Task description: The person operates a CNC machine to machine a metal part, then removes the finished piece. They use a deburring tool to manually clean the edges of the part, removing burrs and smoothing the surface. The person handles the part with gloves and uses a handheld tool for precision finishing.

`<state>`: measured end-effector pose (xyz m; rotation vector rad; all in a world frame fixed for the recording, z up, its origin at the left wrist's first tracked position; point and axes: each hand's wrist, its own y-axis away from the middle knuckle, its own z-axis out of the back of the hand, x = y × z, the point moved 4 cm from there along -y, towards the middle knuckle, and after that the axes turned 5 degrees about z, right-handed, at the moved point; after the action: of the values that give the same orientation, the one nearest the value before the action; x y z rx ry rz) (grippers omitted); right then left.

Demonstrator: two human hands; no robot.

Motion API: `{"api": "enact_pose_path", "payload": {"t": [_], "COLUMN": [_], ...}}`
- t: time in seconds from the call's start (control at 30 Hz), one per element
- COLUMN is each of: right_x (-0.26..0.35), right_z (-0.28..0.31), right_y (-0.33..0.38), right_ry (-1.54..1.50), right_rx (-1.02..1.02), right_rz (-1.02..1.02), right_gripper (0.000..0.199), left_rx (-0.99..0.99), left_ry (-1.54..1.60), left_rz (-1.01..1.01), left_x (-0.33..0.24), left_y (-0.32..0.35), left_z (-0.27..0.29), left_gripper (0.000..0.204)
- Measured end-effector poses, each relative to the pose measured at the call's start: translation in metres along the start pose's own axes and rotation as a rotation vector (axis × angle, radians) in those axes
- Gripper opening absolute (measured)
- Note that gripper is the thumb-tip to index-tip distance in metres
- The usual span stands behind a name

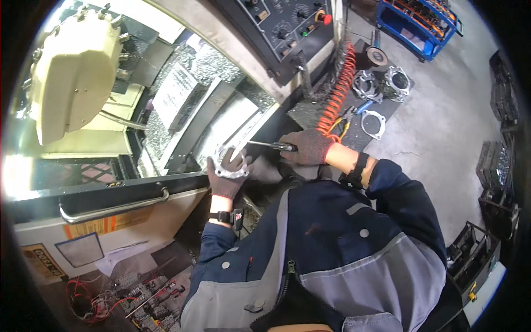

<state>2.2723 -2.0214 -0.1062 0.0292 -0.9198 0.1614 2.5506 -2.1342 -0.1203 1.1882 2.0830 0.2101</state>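
My left hand (228,180), in a dark work glove, is closed around a silver metal flange ring (224,172). The ring has a wide central hole and bolt lugs on its rim. To its right, my gloved right hand (304,147) grips a hand tool with a slim metal shaft (264,144) and a dark handle. The shaft points left toward the ring, its tip close to the ring's right side. Whether the tip touches the ring I cannot tell. An orange coiled hose (338,97) comes down behind my right hand; its lower end is partly hidden there.
An open machine with a cream tool turret (83,72) and metal chips stands left, its door handle (116,207) below. Above is a control panel (287,27). Several flange rings (374,125) and a grinder (377,54) lie on the right. A blue cart (415,30) stands beyond.
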Motion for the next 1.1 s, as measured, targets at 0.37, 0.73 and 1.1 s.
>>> {"api": "enact_pose_path", "payload": {"t": [0.37, 0.73, 1.1], "right_x": [-0.203, -0.305, -0.301], "right_z": [0.017, 0.037, 0.059], "right_y": [0.052, -0.024, 0.118], "right_ry": [-0.632, 0.133, 0.409], "right_rx": [-0.724, -0.47, -0.472], "right_rz": [-0.736, -0.764, -1.006], "right_gripper": [0.062, 0.055, 0.034], "left_rx": [-0.666, -0.795, -0.846], "left_ry": [-0.008, -0.681, -0.681], "left_rz": [0.148, 0.508, 0.658], "left_x": [0.052, 0.094, 0.121], "left_y": [0.081, 0.134, 0.191], "left_z": [0.155, 0.257, 0.296], "left_gripper": [0.061, 0.071, 0.071]}}
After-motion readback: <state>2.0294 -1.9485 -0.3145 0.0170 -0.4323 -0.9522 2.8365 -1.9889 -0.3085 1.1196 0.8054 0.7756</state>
